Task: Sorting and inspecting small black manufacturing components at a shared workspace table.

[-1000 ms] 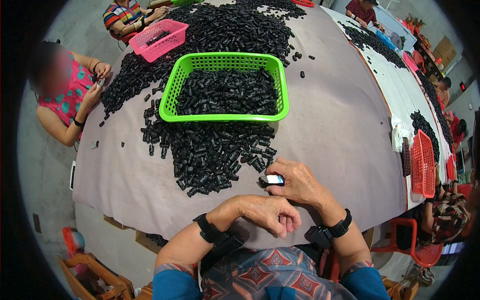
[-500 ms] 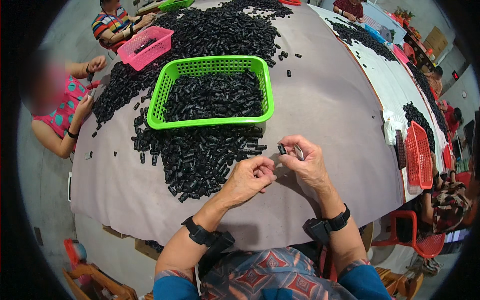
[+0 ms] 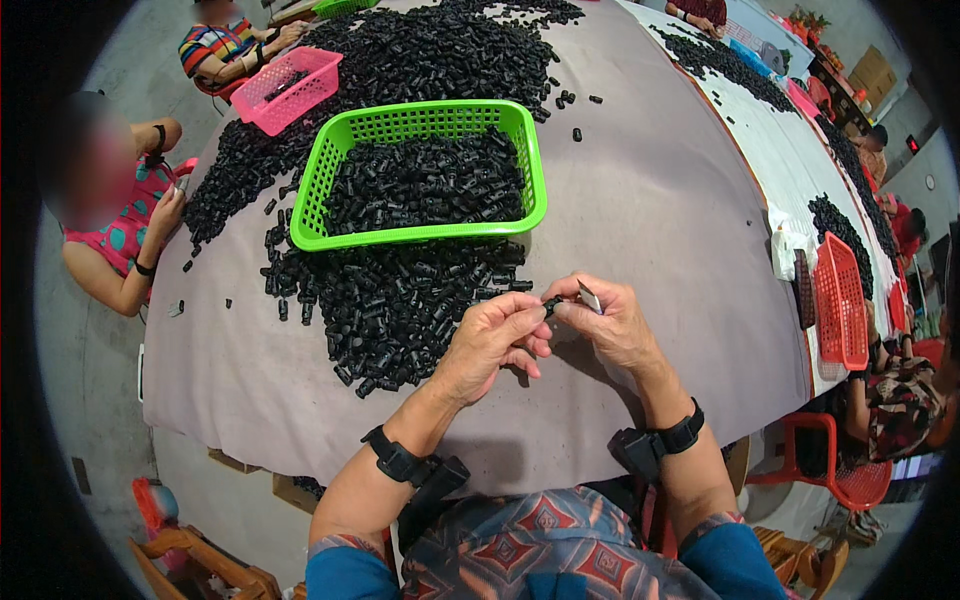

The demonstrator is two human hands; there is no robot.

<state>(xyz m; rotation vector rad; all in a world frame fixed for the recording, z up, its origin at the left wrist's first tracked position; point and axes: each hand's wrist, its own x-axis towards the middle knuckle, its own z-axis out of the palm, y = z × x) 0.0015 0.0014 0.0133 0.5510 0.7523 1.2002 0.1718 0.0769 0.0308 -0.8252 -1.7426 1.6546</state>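
Observation:
A small black cylindrical part (image 3: pixel 551 306) is pinched between the fingertips of both my hands, above the grey table cover. My left hand (image 3: pixel 490 338) grips its left end with thumb and forefinger, the other fingers curled loosely below. My right hand (image 3: pixel 610 325) closes on its other end and also holds a thin, flat, silvery blade-like piece (image 3: pixel 590 297) that sticks up between the fingers. Just left of my left hand lies a loose heap of similar black parts (image 3: pixel 385 325). Beyond it, a green plastic basket (image 3: pixel 420 235) holds many more.
A large pile of black parts (image 3: pixel 430 55) spreads across the far table, beside a pink basket (image 3: pixel 290 90). Co-workers sit at the left, one in a pink dotted top (image 3: pixel 125 225). At the right, a red basket (image 3: pixel 840 305) stands by another white-covered table (image 3: pixel 770 160).
My left hand has moved up and right to meet the part in my right hand; both now pinch it. The blade-like piece has tilted. A co-worker's arm at the left has lifted.

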